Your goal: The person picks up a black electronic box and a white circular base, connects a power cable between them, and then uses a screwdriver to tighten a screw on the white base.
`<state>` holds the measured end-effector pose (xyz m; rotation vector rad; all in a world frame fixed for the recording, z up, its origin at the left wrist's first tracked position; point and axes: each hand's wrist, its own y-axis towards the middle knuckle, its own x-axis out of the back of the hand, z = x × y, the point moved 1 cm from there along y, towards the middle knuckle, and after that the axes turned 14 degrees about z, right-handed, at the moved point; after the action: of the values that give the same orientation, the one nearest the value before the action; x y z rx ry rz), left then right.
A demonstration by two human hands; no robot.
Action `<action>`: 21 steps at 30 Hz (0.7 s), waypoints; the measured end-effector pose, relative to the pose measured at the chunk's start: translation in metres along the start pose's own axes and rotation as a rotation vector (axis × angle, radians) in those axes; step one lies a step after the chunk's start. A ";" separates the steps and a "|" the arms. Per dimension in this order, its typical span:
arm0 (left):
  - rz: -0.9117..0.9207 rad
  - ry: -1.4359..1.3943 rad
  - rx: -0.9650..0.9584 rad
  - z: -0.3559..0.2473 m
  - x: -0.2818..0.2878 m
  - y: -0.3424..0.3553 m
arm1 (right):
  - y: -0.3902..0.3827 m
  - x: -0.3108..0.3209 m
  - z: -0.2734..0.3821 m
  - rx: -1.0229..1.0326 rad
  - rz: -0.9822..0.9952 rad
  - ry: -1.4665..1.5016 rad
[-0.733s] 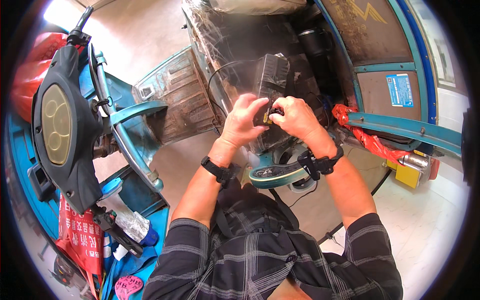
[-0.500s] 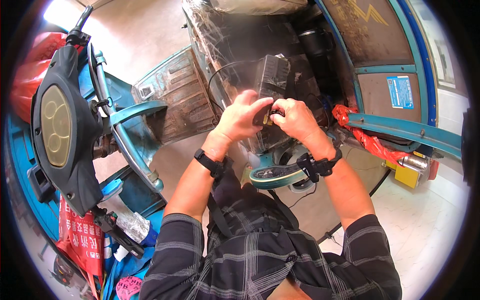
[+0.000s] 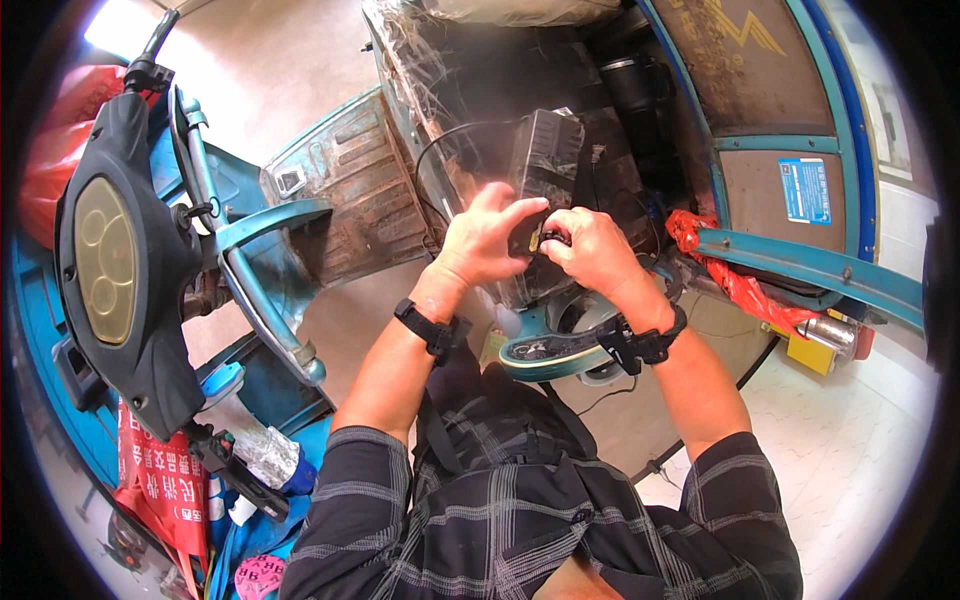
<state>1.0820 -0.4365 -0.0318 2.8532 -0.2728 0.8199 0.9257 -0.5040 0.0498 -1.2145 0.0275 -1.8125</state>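
Small black part (image 3: 556, 238): I see it between 1 and 2 o'clock from the centre of my head view; its exact kind is too small to make out.
Right grip (image 3: 607, 255): thumb and forefinger together, clamped on the part from its 3 o'clock side.
Left grip (image 3: 478, 240): at 9 o'clock from the part, thumb and forefinger apart; I cannot tell whether they press on anything.
Ridged grey box (image 3: 552, 148): just beyond the hands, at 12 o'clock from the part.
Black cylindrical container (image 3: 632, 82): at 1 o'clock, farther out.
Teal metal bar (image 3: 820, 260): at 3 o'clock, red plastic (image 3: 735, 280) wrapped about its near end.
Rusty ribbed floor panel (image 3: 355, 170): between 9 and 10 o'clock.
Handlebar cowl (image 3: 160, 270): well apart at 9 o'clock, bearing a yellowed headlamp (image 3: 105, 260).
Red printed bag (image 3: 165, 490): at 8 o'clock.
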 end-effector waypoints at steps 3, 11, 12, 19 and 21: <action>-0.018 0.012 0.016 0.000 -0.003 -0.001 | -0.002 -0.001 0.003 -0.006 0.017 -0.005; -0.068 -0.013 0.042 0.000 -0.014 0.000 | -0.014 -0.013 0.006 -0.001 -0.089 -0.171; -0.068 -0.015 0.041 -0.003 -0.015 0.002 | -0.016 -0.015 0.006 -0.011 -0.124 -0.207; -0.145 0.112 0.033 -0.012 -0.024 0.005 | -0.023 -0.023 0.006 -0.146 -0.211 -0.046; -0.213 0.177 -0.016 -0.013 -0.023 0.007 | -0.024 -0.023 0.005 -0.150 -0.245 0.174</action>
<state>1.0550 -0.4380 -0.0324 2.7104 0.0464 1.0101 0.9150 -0.4719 0.0468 -1.2009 0.1201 -2.1598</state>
